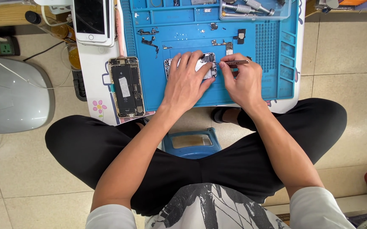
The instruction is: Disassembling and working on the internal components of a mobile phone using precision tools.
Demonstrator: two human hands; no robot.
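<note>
Up top, clear tray (metal tools)

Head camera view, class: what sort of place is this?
Probably a phone repair bench: a blue silicone work mat, an opened black phone body, and thin metal tweezers in the right hand.

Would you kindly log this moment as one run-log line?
left hand: pressing phone part | right hand: holding tweezers at part | surface: blue mat

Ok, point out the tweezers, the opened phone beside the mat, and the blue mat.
tweezers (235, 62), head view, on the metal shaft.
opened phone (126, 87), head view, on its dark battery.
blue mat (183, 23), head view, on a bare compartment.
</note>
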